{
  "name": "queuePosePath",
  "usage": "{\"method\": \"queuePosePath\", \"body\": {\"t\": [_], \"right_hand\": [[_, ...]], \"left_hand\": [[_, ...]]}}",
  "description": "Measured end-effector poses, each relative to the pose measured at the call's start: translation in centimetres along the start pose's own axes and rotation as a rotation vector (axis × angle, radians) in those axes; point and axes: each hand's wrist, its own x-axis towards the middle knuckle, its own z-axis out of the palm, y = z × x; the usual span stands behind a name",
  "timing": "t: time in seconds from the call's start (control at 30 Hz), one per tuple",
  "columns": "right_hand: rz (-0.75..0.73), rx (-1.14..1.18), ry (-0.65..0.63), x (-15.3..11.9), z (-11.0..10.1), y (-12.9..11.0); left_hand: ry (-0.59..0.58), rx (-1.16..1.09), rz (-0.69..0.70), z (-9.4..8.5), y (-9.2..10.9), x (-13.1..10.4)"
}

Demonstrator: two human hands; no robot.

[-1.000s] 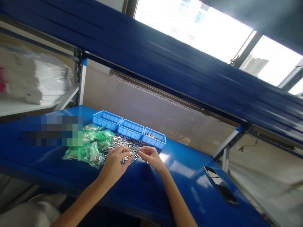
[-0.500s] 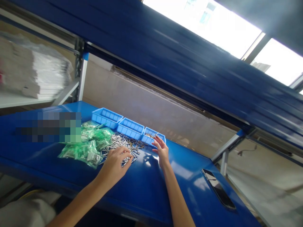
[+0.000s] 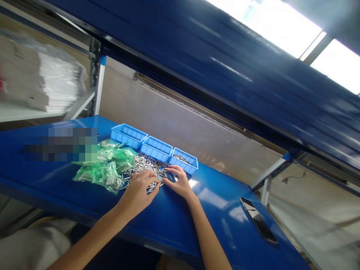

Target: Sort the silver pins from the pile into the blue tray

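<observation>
A pile of small metal pins, silvery with some darker ones on its far right side, lies loose on the blue table. Over the near edge of the pile is my left hand, thumb and forefinger brought together; whatever is between them is too small to make out. My right hand reaches in from the right, thumb and fingers apart, at the pile's right edge. Just behind it stands a blue bin with some pins inside. Green-tinted plastic bags of parts lie left of the pile.
Two more blue bins, a middle one and a left one, stand in the row behind the pile. A phone lies at the right. A blurred-out patch covers something at left. Above runs a blue shelf.
My right hand has come down from the right bin to the pile's right edge, nearer my left hand. The left hand stays over the pile. The view has shifted slightly.
</observation>
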Motion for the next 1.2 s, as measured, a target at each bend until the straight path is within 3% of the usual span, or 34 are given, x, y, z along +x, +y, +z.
{"method": "queuePosePath", "body": {"t": [0.13,0.37,0.6,1.0,1.2], "right_hand": [[-0.005,0.026,-0.043,0.1,0.2,0.1],[-0.047,-0.001,0.035,0.3,0.0,0.6],[0.128,-0.060,0.038,0.0,-0.5,0.4],[0.202,-0.070,0.062,-0.5,-0.7,1.0],[0.232,-0.114,0.155,-0.7,-1.0,0.6]], "left_hand": [[-0.018,0.007,0.015,-0.1,0.0,0.0],[-0.019,0.017,0.009,-0.2,0.1,0.1],[-0.021,0.004,0.000,-0.3,0.1,0.1],[-0.144,0.028,0.125,-0.1,0.8,-0.2],[-0.115,0.044,0.110,-0.3,0.7,-0.3]]}}
